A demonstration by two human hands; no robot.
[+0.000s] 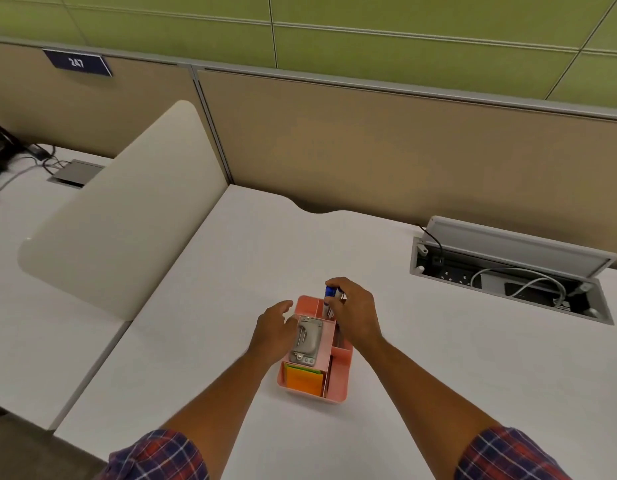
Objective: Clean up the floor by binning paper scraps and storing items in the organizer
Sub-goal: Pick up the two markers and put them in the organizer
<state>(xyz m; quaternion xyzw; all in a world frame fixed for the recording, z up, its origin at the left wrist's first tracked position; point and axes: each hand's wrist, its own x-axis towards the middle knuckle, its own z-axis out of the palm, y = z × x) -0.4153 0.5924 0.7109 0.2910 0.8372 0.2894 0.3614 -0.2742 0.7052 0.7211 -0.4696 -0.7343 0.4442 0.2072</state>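
Head camera view, looking down at a white desk (pixel 231 271) with two bare forearms reaching forward, each in a rolled plaid sleeve. One pink organizer (pixel 338 375) stands on the desk between the hands, divided into several compartments. The middle compartment on its left side holds one grey stapler (pixel 305 341) lying flat. The near-left compartment holds a stack of sticky notes (pixel 303 379), orange with a green edge showing behind. A narrow slot on the right side holds thin dark items, too small to count.

The left hand (pixel 274 336) rests against the organizer's left wall, fingers loosely curved and spread, holding nothing. The right hand (pixel 355 315) hovers over the far compartment, fingertips pinched around the top of one blue-capped marker (pixel 329 293) that stands upright in that compartment.

One open cable box (pixel 508 271) is sunk into the desk to the right, its lid tilted up, with white and black cables and a socket strip inside. One rounded cream divider (pixel 120 216) separates this desk from a neighbouring desk on the left, where a second, closed cable hatch (pixel 75 173) and some black cables lie. One blue number plate (pixel 77 63) reading 247 hangs on the tan partition (pixel 369 140) behind.
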